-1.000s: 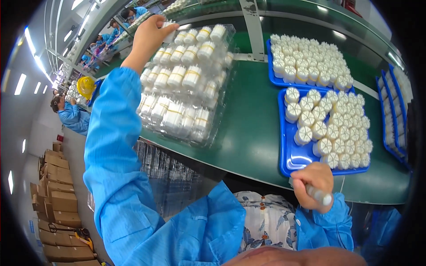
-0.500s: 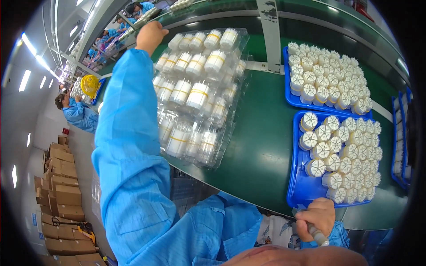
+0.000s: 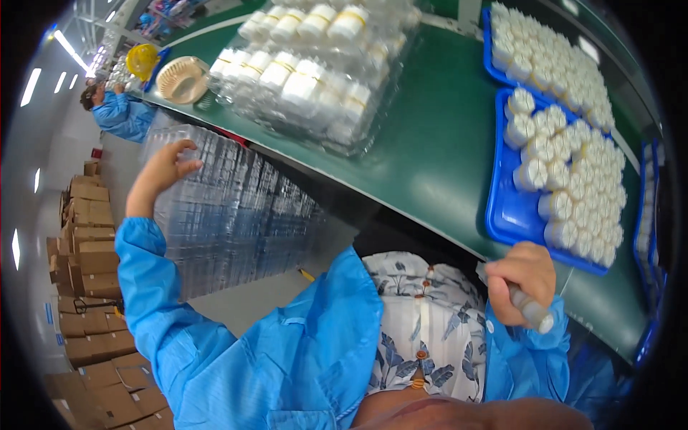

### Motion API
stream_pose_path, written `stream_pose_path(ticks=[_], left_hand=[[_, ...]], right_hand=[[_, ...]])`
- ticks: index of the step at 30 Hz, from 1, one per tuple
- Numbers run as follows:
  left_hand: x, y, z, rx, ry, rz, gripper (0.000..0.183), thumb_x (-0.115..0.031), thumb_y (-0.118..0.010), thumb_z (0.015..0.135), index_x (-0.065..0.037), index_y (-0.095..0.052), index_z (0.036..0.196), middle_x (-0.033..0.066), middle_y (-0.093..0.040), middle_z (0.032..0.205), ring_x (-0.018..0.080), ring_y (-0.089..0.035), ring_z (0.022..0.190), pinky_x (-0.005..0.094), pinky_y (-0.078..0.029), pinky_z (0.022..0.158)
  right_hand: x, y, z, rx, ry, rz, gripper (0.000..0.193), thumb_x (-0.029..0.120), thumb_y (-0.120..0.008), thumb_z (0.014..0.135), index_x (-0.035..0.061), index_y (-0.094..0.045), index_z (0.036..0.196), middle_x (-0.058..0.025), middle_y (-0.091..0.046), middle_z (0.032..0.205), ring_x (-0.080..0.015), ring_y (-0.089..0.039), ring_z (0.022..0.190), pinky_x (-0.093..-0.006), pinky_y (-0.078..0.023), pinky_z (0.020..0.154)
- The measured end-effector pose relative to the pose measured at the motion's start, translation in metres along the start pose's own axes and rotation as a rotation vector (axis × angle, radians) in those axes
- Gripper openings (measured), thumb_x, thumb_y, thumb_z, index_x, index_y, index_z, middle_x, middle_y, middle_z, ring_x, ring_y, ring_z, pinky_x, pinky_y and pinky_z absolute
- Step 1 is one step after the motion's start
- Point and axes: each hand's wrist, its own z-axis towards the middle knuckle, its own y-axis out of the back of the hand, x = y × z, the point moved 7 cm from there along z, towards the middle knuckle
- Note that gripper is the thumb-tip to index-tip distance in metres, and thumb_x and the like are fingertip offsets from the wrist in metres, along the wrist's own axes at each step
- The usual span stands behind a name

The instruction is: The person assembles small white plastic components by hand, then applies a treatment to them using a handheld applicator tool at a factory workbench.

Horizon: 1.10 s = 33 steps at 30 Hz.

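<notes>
Head view, left hand: the left hand (image 3: 170,170) has parted, loosely curled fingers with nothing seen between them, at the upper left of the clear tray stack; whether they touch it is hard to tell through the glare.
Clear tray stack: the clear tray stack (image 3: 236,204) stands beside the worktop's near edge; each tray looks thin, light, bendy and probably slick, so a pinch at the rim seems safest.
Right hand: the right hand (image 3: 522,283) is closed around a pale cylindrical tool (image 3: 532,313), likely stiff and light, best held mid-barrel.
White cylinders: the white cylinders (image 3: 531,175) crowd a blue tray (image 3: 507,223); probably rigid, grippable by their sides.
Green worktop: the green worktop (image 3: 430,179) looks smooth, and carries filled clear trays (image 3: 355,147).
Room: cardboard boxes (image 3: 97,251) line the left; a co-worker (image 3: 118,115) in blue is beyond.
</notes>
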Motion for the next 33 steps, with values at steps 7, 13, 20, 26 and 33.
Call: stream_pose_path(ticks=[7, 13, 20, 26, 33], left_hand=[[0.025, -0.035, -0.026, -0.476, 0.211, -0.020, 0.053, -0.029, -0.079, 0.076, -0.011, -0.058, 0.121, 0.0164, -0.066, 0.108, 0.0332, -0.063, 0.097, 0.0420, -0.050, 0.082], [0.063, -0.032, 0.015, -0.227, 0.150, -0.082, 0.042, -0.025, -0.082, 0.073, 0.002, -0.066, 0.101, 0.0040, -0.066, 0.080, 0.0109, -0.060, 0.070, 0.0253, -0.049, 0.066], [0.073, -0.038, 0.010, -0.277, 0.087, -0.157, 0.041, -0.040, -0.068, 0.086, 0.001, -0.070, 0.088, 0.0056, -0.066, 0.071, 0.0117, -0.060, 0.067, 0.0297, -0.047, 0.063], [0.056, -0.033, 0.006, -0.412, 0.024, -0.001, 0.042, -0.042, -0.061, 0.089, -0.002, -0.071, 0.097, 0.0173, -0.069, 0.083, 0.0314, -0.066, 0.080, 0.0396, -0.049, 0.071], [0.082, -0.031, -0.005, -0.607, 0.085, -0.355, 0.041, -0.040, -0.061, 0.089, -0.001, -0.070, 0.098, 0.0156, -0.069, 0.081, 0.0282, -0.065, 0.077, 0.0377, -0.049, 0.070]], right_hand=[[0.016, -0.027, -0.019, 0.056, 0.079, 0.177, 0.023, 0.000, -0.073, 0.063, 0.0036, -0.065, 0.085, -0.0025, -0.058, 0.057, -0.0165, -0.051, 0.040, -0.0286, -0.033, 0.037], [0.026, -0.040, -0.048, 0.012, 0.039, 0.272, 0.024, 0.001, -0.075, 0.063, 0.0033, -0.065, 0.084, -0.0040, -0.058, 0.057, -0.0196, -0.054, 0.042, -0.0291, -0.036, 0.038], [0.045, -0.064, -0.048, 0.117, 0.055, 0.264, 0.023, -0.001, -0.074, 0.062, 0.0021, -0.065, 0.083, -0.0048, -0.059, 0.057, -0.0183, -0.056, 0.044, -0.0277, -0.041, 0.040], [0.066, -0.104, -0.023, 0.236, 0.103, 0.246, 0.019, -0.002, -0.073, 0.064, 0.0026, -0.065, 0.082, -0.0048, -0.059, 0.057, -0.0174, -0.056, 0.043, -0.0268, -0.040, 0.039], [0.061, -0.204, 0.033, 0.470, 0.086, 0.247, 0.013, 0.014, -0.069, 0.078, 0.0095, -0.063, 0.088, -0.0103, -0.059, 0.060, -0.0298, -0.061, 0.054, -0.0385, -0.046, 0.049]])
